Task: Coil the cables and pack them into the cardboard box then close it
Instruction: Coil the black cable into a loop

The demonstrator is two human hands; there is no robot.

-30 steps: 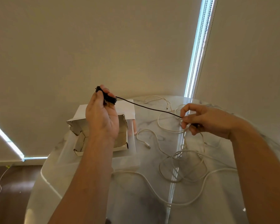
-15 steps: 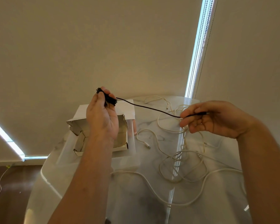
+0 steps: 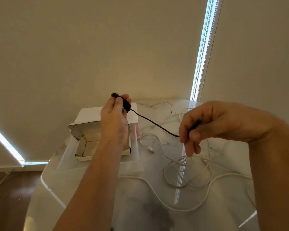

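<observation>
Lower frame, nearest: a long white cable [image 3: 158,195] is lying in loose waves across the glossy marble-look table [image 3: 83,180], meeting a tangle of thinner white cables [image 3: 187,174] at lower right. None of these is coiled yet; all are slack, smooth-jacketed, likely springy.

Mid frame, right: the right hand [image 3: 212,124] is pinching the free end of the black cable [image 3: 154,124] between thumb and curled fingers, with the lower fingers hanging looser above the tangle. The cable is thin, matte and round, sagging a little between the hands.

Mid frame, left: the left hand [image 3: 114,120] is gripping a small tight black coil [image 3: 122,101], thumb and fingers curled round it, held in the air above the box.

Judgement — the coil is nearly finished, with one short run left. To do it well: keep the left grip firm so the wraps are not springing loose, feed the tail with light tension, and lay the last loop flat rather than twisted.

Behind the left hand: the cardboard box [image 3: 83,147] is sitting open on the table — white outside, raw brown inside, flaps up, creased corners. No cable shows in the visible part of its interior.
</observation>
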